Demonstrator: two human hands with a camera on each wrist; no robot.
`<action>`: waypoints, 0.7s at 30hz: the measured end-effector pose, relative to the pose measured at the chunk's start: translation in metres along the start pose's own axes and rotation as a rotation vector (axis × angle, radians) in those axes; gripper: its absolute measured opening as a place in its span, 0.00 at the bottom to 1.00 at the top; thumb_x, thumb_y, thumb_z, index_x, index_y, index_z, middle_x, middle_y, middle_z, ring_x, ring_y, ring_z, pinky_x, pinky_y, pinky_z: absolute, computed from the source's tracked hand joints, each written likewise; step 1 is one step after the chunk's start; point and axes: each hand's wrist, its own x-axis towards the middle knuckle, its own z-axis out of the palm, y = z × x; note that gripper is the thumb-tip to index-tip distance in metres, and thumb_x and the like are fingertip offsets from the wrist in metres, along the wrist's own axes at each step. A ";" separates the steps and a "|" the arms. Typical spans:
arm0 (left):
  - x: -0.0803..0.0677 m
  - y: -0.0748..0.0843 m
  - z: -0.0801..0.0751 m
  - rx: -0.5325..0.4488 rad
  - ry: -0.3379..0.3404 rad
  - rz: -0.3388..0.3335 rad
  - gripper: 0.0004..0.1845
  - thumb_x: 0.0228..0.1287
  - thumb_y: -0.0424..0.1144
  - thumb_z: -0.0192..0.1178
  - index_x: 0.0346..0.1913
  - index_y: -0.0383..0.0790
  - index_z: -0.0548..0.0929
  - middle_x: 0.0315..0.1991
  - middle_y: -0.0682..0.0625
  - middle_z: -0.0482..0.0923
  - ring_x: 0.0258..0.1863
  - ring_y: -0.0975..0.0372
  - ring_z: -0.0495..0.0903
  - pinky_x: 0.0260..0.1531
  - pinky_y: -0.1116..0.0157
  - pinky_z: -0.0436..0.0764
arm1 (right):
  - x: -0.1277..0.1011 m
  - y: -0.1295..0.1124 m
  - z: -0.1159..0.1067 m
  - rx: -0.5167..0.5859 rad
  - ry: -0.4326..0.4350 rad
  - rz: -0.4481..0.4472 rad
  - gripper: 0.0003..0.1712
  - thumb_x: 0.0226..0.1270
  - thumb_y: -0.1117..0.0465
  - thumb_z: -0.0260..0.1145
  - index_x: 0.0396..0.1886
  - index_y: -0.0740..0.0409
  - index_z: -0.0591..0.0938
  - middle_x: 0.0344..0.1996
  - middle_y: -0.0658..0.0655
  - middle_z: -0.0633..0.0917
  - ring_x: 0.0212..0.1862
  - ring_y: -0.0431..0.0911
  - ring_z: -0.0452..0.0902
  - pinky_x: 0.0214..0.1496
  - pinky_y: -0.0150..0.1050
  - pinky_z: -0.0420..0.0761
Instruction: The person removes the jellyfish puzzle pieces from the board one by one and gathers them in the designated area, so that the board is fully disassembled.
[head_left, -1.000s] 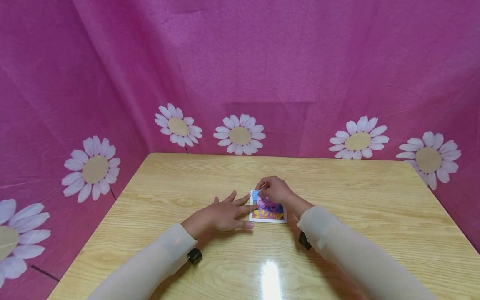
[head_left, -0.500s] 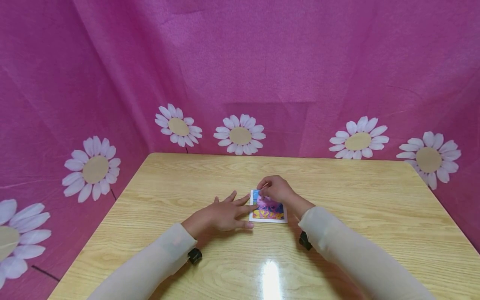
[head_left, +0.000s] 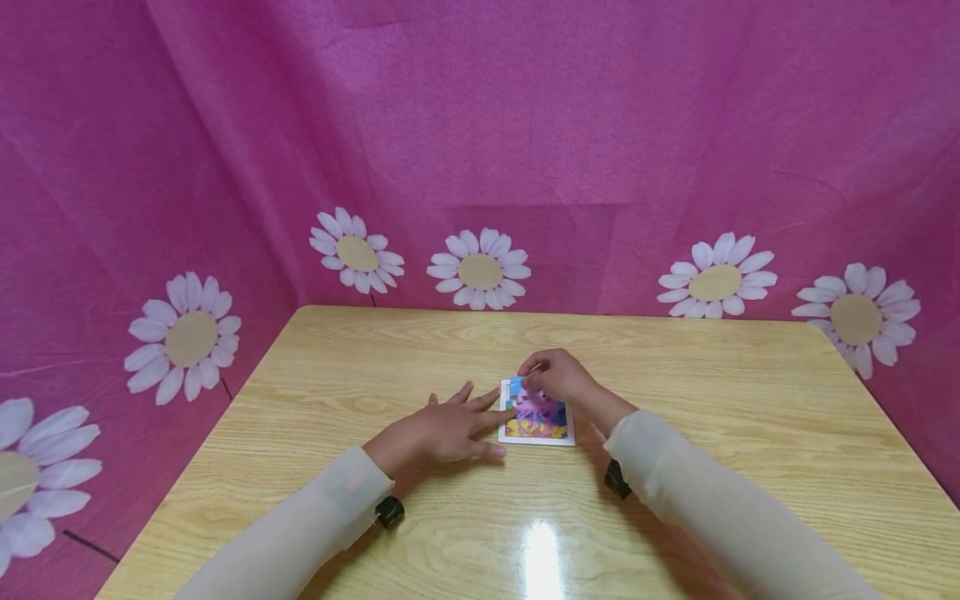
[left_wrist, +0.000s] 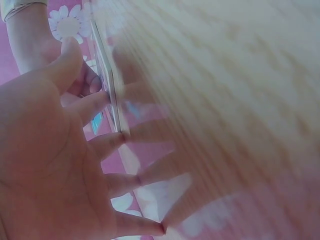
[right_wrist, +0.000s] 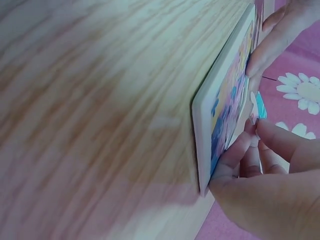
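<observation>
A small picture puzzle (head_left: pixel 540 442) with a white frame lies on the wooden table, showing a pink figure over yellow and blue shapes. My left hand (head_left: pixel 450 429) is spread with straight fingers; its thumb and two fingers reach the puzzle's left side, the other fingertips on the table. At the puzzle's far edge, my right hand (head_left: pixel 561 377) pinches a small puzzle piece (right_wrist: pixel 260 106) between thumb and fingertips. That piece is light blue on its face and tilted up from the board. Curled fingers of the right hand rest by the frame (right_wrist: pixel 202 135).
The wooden table (head_left: pixel 360 358) reaches out around the puzzle on all sides. Behind it and to the left hangs a pink cloth (head_left: pixel 525 125) with white daisies. A bright light reflection shows on the tabletop near the front.
My right hand has shifted slightly right and away, and the blue piece has tilted up, baring a pale spot in the puzzle's far left corner. The left hand has stayed put.
</observation>
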 end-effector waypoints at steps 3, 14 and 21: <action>0.000 0.000 0.000 0.001 -0.001 -0.001 0.39 0.70 0.73 0.48 0.81 0.73 0.55 0.85 0.59 0.40 0.83 0.45 0.33 0.69 0.25 0.43 | 0.000 0.002 -0.002 -0.008 0.001 -0.017 0.07 0.71 0.68 0.67 0.46 0.63 0.86 0.39 0.59 0.87 0.39 0.45 0.83 0.38 0.36 0.79; 0.000 0.001 0.001 -0.013 -0.004 -0.004 0.39 0.70 0.72 0.50 0.81 0.72 0.56 0.85 0.59 0.40 0.83 0.46 0.33 0.69 0.25 0.42 | -0.002 0.011 -0.016 -0.027 -0.003 -0.016 0.08 0.73 0.67 0.66 0.47 0.63 0.86 0.43 0.60 0.86 0.43 0.48 0.82 0.47 0.41 0.83; 0.002 -0.001 0.002 -0.018 -0.005 -0.004 0.40 0.69 0.73 0.50 0.81 0.73 0.55 0.85 0.59 0.39 0.83 0.46 0.32 0.70 0.26 0.41 | -0.002 0.017 -0.025 0.018 0.004 0.015 0.08 0.73 0.67 0.67 0.48 0.63 0.86 0.44 0.60 0.85 0.43 0.47 0.79 0.45 0.38 0.82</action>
